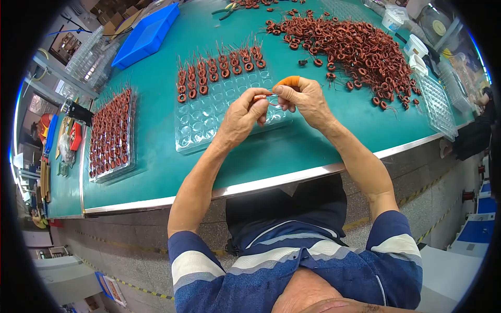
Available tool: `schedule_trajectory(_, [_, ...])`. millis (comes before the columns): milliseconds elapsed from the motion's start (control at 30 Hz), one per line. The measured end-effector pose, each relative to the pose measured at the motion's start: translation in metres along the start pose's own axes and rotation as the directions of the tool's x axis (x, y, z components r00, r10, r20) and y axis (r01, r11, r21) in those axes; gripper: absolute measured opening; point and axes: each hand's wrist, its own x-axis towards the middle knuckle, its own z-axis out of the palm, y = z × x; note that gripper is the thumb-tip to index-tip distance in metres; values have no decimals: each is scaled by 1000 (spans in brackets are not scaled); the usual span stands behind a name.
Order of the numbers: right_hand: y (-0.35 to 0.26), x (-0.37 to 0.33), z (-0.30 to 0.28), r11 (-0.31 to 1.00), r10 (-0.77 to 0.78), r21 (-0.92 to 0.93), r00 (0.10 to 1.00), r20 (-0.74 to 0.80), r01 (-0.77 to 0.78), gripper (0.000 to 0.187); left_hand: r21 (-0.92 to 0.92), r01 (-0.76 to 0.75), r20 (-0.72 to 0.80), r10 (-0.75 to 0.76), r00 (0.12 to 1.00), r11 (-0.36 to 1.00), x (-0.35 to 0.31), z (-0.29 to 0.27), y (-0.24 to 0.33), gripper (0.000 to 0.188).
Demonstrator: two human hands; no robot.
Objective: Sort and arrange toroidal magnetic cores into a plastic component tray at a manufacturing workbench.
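Observation:
Over the near edge of a clear plastic tray (195, 125), my left hand (243, 116) pinches a small red wire-wound ring coil (259, 97). My right hand (307, 103) is closed just beside it, with thumb and fingers at the coil's thin wire leads. Something orange (290, 81) lies along the right index finger, apparently a finger cover. The fingertips hide part of the coil and leads. Behind my hands, finished-looking coils (225, 66) stand in the tray's far and left pockets, with leads pointing up; nearer pockets show bare plastic.
A big heap of loose coils (360, 57) covers the green table's far right. At left stands a stack of trays filled with coils (111, 133). A blue bin (147, 36), pliers (226, 10), white tubs (416, 46) and clear trays (437, 107) lie around the edges.

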Motion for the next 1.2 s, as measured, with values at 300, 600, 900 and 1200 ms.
schedule_trajectory(300, [-9,-11,16,984,-160,-93,984,-77,152,19,-375,73,7,-75,997,924,-1,10,8,23])
schedule_trajectory(600, [2,-2,12,988,-151,3,957,-247,156,30,-215,-20,-175,-18,984,976,-3,14,11,22])
schedule_trajectory(900, [2,-3,17,998,-17,57,1000,8,16,28,181,-56,-175,88,981,982,-6,8,9,24])
schedule_trajectory(1200, [1,0,2,910,187,352,974,126,-220,21,13,13,52,-13,999,1000,-2,-4,21,27])
